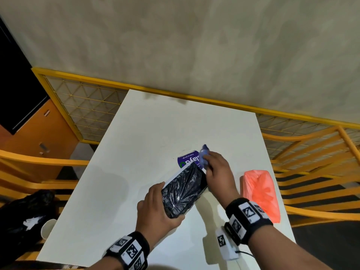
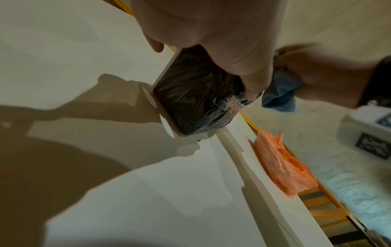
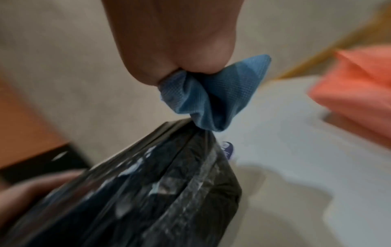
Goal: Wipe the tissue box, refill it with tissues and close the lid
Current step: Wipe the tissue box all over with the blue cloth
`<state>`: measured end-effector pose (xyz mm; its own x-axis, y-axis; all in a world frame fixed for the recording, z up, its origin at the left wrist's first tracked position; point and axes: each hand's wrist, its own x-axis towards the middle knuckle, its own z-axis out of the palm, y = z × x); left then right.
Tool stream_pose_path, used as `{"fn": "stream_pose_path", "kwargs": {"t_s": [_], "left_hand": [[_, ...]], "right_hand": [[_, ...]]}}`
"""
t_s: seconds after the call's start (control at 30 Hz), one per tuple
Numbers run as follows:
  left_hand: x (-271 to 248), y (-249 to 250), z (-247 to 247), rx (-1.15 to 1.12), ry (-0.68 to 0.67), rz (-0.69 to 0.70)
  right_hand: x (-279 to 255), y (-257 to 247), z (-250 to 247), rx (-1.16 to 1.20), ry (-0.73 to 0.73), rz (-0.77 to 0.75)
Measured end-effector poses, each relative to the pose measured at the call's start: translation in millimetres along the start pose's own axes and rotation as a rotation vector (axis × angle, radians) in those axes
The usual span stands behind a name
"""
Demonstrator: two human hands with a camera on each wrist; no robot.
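Note:
My left hand [image 1: 157, 209] grips the near end of the tissue box [image 1: 185, 190], a box wrapped in crinkled black plastic with a white edge, held tilted above the white table [image 1: 136, 143]. The same box [image 2: 196, 98] fills the left wrist view and the box [image 3: 148, 192] sits low in the right wrist view. My right hand [image 1: 216, 170] pinches a bunched blue cloth [image 1: 203, 156] against the box's far right corner; the cloth [image 3: 211, 98] touches that corner. A purple printed pack [image 1: 188, 159] lies flat on the table behind the box.
An orange plastic-wrapped pack [image 1: 261, 193] lies on the table's right edge. Orange wooden chairs [image 1: 315, 152] stand on both sides. A black bag [image 1: 25, 209] and a paper cup [image 1: 47, 228] sit low on the left. A yellow mesh fence [image 1: 87, 102] runs behind the table.

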<state>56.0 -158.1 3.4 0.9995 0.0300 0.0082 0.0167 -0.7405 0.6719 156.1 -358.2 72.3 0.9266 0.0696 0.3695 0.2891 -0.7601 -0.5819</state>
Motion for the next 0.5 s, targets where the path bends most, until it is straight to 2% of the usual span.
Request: {"fn": "stream_pose_path", "kwargs": {"t_s": [0.1,0.17,0.2,0.37,0.5], "left_hand": [[0,1,0,-0.027,0.016,0.017],[1,2,-2,-0.036,0.019,0.044],[1,2,-3,-0.035,0.016,0.048],[-1,3,-3,0.016,-0.026,-0.012],[0,3,-3,0.024,-0.037,-0.028]], "right_hand": [[-33,-41,18,-0.035,-0.213,-0.333],[-64,-54,36,-0.085,-0.334,-0.446],[-72,-50,42,-0.121,-0.357,-0.456],[-40,-4,32,-0.229,-0.303,-0.297],[-23,12,22,-0.224,-0.278,-0.151]]}}
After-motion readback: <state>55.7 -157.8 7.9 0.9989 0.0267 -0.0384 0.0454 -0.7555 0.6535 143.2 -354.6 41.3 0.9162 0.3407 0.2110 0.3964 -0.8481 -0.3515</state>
